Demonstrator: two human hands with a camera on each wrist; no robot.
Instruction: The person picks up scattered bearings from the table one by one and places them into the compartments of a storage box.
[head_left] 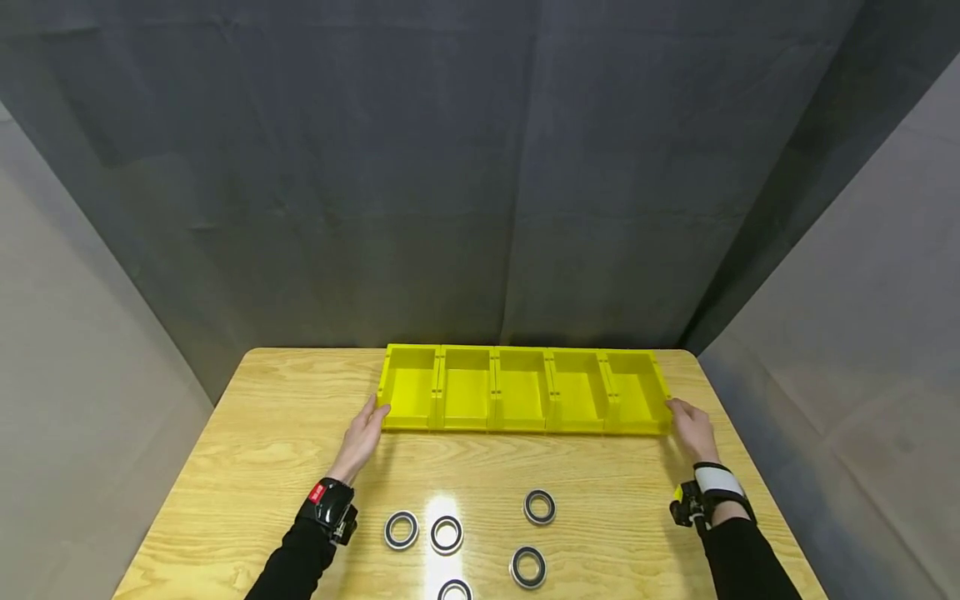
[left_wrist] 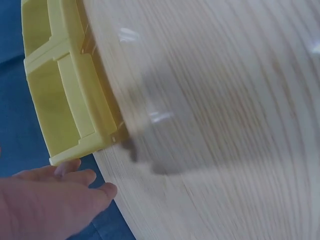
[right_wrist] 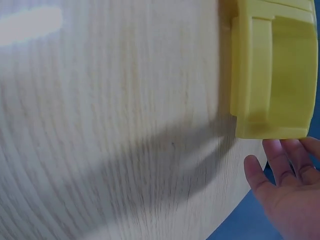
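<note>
A row of joined yellow bins [head_left: 522, 423] stands at the far side of the table, one hand at each end. My left hand [head_left: 362, 433] touches the row's left end with fairly straight fingers. In the left wrist view, that hand [left_wrist: 60, 202] lies against the end wall of a yellow bin [left_wrist: 95, 120], thumb apart from it. My right hand [head_left: 693, 427] touches the right end. The right wrist view shows the fingertips of this hand [right_wrist: 292, 187] on the outer wall of the end bin [right_wrist: 252, 80], with the thumb held away.
Several ball bearings lie on the near part of the wooden table [head_left: 247, 467], among them one bearing [head_left: 401, 544] at the left and another bearing [head_left: 528, 582] at the right. A dark cloth [head_left: 375, 208] hangs behind the table's far edge. Grey panels stand on both sides.
</note>
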